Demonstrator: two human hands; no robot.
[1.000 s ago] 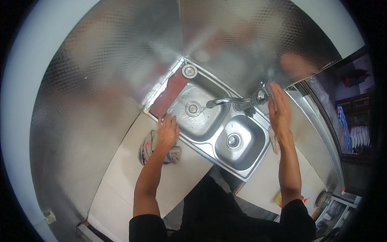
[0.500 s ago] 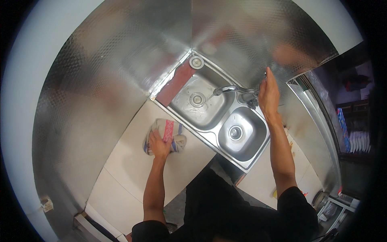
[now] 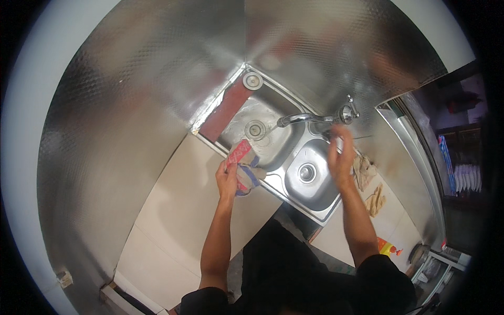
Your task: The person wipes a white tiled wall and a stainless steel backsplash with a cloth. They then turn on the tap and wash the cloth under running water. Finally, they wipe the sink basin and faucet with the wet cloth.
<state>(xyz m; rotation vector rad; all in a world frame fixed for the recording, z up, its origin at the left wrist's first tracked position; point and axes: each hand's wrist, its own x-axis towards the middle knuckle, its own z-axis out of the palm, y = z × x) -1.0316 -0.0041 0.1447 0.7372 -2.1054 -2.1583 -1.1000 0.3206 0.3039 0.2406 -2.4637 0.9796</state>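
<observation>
Fingers [image 3: 231, 167] of the left hand [image 3: 227, 184] are clamped on the bunched cloth [image 3: 247, 170], now lifted off the worktop [image 3: 178, 194] and held over the near edge of the sink [image 3: 276, 188]. The right hand [image 3: 343, 160], blurred, has dropped from the tap [image 3: 315, 119] to the small basin's [image 3: 323, 190] right edge, thumb and fingers apart. Beyond, the large basin [image 3: 265, 109] leaves open room between tap and red board [image 3: 228, 113].

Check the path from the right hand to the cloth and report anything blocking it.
Nothing visible stands between the right hand and the cloth, which the left hand holds over the near rim of the sink. The curved faucet arches farther back, off that line.
</observation>
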